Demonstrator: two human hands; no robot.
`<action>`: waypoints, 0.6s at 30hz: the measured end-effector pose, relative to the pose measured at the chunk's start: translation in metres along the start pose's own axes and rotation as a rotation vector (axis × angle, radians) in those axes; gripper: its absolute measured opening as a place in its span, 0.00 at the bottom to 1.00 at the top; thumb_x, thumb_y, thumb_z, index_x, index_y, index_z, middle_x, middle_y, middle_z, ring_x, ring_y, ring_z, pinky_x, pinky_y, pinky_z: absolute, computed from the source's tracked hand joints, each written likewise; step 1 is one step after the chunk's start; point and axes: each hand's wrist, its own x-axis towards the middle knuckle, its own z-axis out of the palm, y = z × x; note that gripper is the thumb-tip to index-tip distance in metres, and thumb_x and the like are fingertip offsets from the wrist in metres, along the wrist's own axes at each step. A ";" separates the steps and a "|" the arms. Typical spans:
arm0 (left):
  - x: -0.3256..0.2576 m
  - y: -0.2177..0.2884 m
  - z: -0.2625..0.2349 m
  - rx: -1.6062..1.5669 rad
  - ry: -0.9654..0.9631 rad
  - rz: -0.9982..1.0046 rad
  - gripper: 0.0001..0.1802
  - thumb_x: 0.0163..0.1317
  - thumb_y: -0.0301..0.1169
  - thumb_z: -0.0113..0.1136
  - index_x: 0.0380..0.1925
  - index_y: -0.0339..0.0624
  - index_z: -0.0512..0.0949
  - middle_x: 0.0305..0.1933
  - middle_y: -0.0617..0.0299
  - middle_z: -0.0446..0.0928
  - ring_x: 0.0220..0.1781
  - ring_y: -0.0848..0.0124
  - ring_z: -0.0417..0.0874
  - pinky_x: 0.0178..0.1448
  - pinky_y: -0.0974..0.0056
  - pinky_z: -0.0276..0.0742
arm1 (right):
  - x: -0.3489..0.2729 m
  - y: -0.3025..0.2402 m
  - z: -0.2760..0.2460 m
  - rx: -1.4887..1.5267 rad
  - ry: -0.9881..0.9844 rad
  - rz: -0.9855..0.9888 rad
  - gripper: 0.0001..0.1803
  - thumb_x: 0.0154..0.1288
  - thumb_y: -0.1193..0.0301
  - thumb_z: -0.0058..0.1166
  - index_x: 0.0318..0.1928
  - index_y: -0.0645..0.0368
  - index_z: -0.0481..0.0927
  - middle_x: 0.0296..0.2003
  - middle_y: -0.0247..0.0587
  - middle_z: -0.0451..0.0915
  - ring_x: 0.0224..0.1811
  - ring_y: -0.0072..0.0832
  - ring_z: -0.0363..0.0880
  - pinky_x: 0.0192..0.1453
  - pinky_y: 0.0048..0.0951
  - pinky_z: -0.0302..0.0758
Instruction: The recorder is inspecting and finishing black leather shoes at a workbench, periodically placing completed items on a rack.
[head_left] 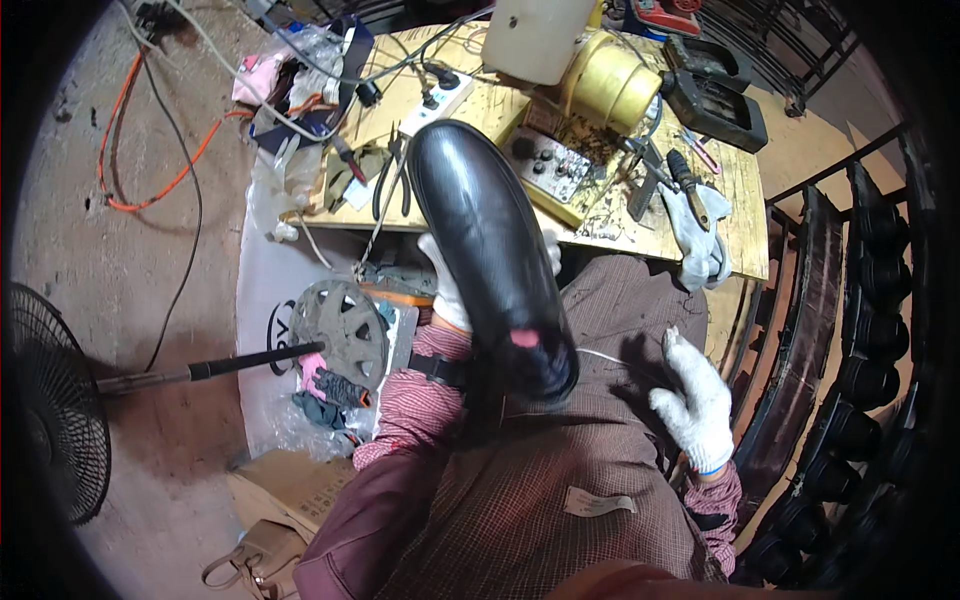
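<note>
Shoe: While the right hand (695,405) floats free, here's the black shoe (485,225), up in the air between the person's body and the table (735,210), toe end away, a pink patch at the near end!
Left hand: the white-gloved left hand (447,290) has the shoe from behind, glove showing on both sides of it; the exact finger grip is hidden.
Right hand: nothing in it, thumb spread from the fingers, just above the brown apron (620,310), well apart from the shoe.
Table, left: pliers (390,190) lie near the shoe's toe, a socket strip (437,103) just beyond.
Table, middle: a control box (548,165) with dark knobs, and a yellow drum (610,85) behind it.
Table, right: a brush (687,185) rests on a pale cloth (692,240) that droops over the near edge; two black trays (715,95) sit farther back.
Floor side: a fan (50,410) at far left, a grey wheel (340,335) closer in, a cardboard box (285,490) below.
Far right: a rack (815,330) loaded with dark, rounded pieces (870,385).
</note>
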 end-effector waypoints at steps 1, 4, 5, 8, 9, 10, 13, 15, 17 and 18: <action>-0.005 -0.007 -0.009 0.063 0.220 -0.081 0.57 0.65 0.79 0.39 0.76 0.40 0.61 0.70 0.43 0.72 0.67 0.50 0.77 0.74 0.43 0.73 | -0.001 -0.003 0.001 -0.049 0.002 -0.018 0.35 0.64 0.55 0.68 0.66 0.62 0.78 0.63 0.59 0.80 0.65 0.53 0.80 0.67 0.42 0.76; -0.009 -0.018 0.001 0.257 0.411 -0.175 0.44 0.75 0.60 0.40 0.76 0.35 0.59 0.70 0.40 0.72 0.69 0.50 0.76 0.75 0.45 0.72 | 0.001 -0.015 0.000 -0.228 -0.043 -0.078 0.40 0.66 0.52 0.64 0.71 0.63 0.73 0.66 0.66 0.75 0.63 0.54 0.81 0.56 0.43 0.79; -0.004 -0.019 0.012 0.370 0.375 -0.193 0.33 0.83 0.44 0.42 0.76 0.30 0.58 0.70 0.39 0.71 0.71 0.50 0.75 0.77 0.48 0.71 | 0.000 -0.018 0.001 -0.255 -0.067 -0.075 0.39 0.65 0.53 0.64 0.70 0.63 0.73 0.66 0.66 0.75 0.61 0.54 0.82 0.54 0.42 0.79; 0.003 -0.007 0.034 0.456 0.340 -0.265 0.35 0.82 0.47 0.44 0.76 0.30 0.58 0.71 0.41 0.70 0.71 0.52 0.75 0.77 0.50 0.70 | 0.003 -0.024 0.010 -0.373 -0.135 -0.209 0.32 0.61 0.60 0.65 0.66 0.56 0.79 0.62 0.59 0.79 0.53 0.47 0.86 0.44 0.38 0.80; -0.002 -0.006 -0.025 0.481 0.294 -0.323 0.59 0.63 0.79 0.43 0.76 0.38 0.60 0.75 0.43 0.67 0.73 0.50 0.72 0.79 0.47 0.69 | 0.008 -0.029 0.013 -0.368 -0.163 -0.311 0.30 0.60 0.64 0.64 0.64 0.54 0.80 0.60 0.56 0.80 0.51 0.44 0.87 0.42 0.37 0.80; 0.000 -0.011 -0.036 0.481 0.278 -0.332 0.59 0.63 0.79 0.43 0.76 0.38 0.60 0.75 0.43 0.67 0.73 0.50 0.72 0.79 0.47 0.69 | 0.011 -0.029 0.018 -0.374 -0.187 -0.384 0.28 0.60 0.67 0.63 0.63 0.52 0.81 0.58 0.53 0.81 0.49 0.41 0.87 0.40 0.36 0.81; -0.003 -0.022 -0.023 0.050 -0.092 -0.226 0.44 0.79 0.61 0.34 0.76 0.31 0.58 0.76 0.46 0.66 0.75 0.55 0.70 0.79 0.54 0.67 | 0.017 -0.030 0.022 -0.370 -0.207 -0.539 0.28 0.62 0.73 0.56 0.64 0.49 0.79 0.56 0.46 0.80 0.37 0.34 0.84 0.32 0.30 0.80; -0.003 -0.022 0.002 0.251 0.019 -0.310 0.45 0.79 0.62 0.34 0.76 0.31 0.58 0.76 0.47 0.66 0.75 0.56 0.70 0.80 0.54 0.66 | 0.014 -0.030 0.025 -0.377 -0.279 -0.618 0.29 0.65 0.74 0.52 0.67 0.46 0.76 0.55 0.42 0.79 0.27 0.32 0.77 0.26 0.28 0.77; 0.001 -0.029 0.009 0.230 0.197 -0.411 0.57 0.67 0.74 0.45 0.76 0.30 0.58 0.74 0.43 0.68 0.72 0.53 0.72 0.78 0.51 0.69 | 0.009 -0.038 0.021 -0.452 -0.246 -0.645 0.30 0.65 0.74 0.53 0.68 0.46 0.75 0.53 0.42 0.79 0.26 0.32 0.77 0.26 0.29 0.77; 0.004 -0.033 0.018 0.233 0.153 -0.436 0.57 0.67 0.74 0.45 0.76 0.30 0.58 0.74 0.43 0.68 0.72 0.53 0.72 0.78 0.51 0.69 | 0.005 -0.044 0.016 -0.512 -0.224 -0.691 0.31 0.65 0.74 0.53 0.69 0.45 0.74 0.52 0.41 0.79 0.26 0.31 0.76 0.26 0.29 0.77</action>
